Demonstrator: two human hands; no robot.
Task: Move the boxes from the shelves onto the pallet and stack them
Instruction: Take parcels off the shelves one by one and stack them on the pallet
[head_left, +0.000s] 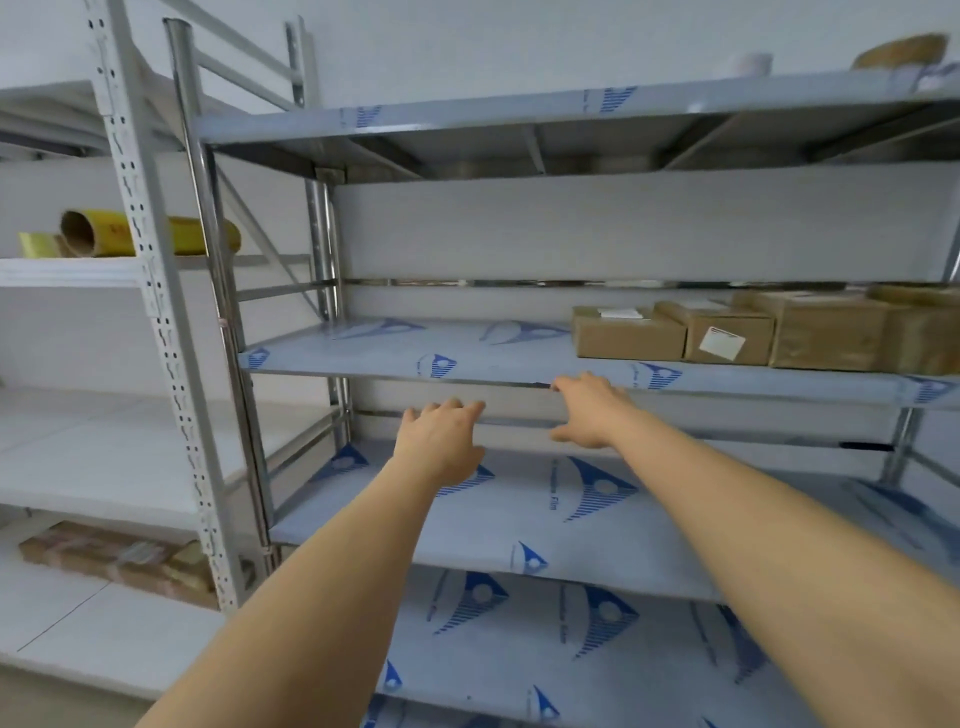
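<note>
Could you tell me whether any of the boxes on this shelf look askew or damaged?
Nothing looks damaged. The second box sits slightly turned against the first box, with its label stuck on crooked.

Rightmost box (930, 332) on the middle shelf (395, 353) runs off the picture's right edge, so its full width can't be told. The label (722, 343) on the second box (727, 335) is too blurred to read. Up top, a brown roll (901, 51) is cut by the shelf lip. Low left, a wrapped bundle (119, 561) sits partly behind the upright post (171, 374).
</note>
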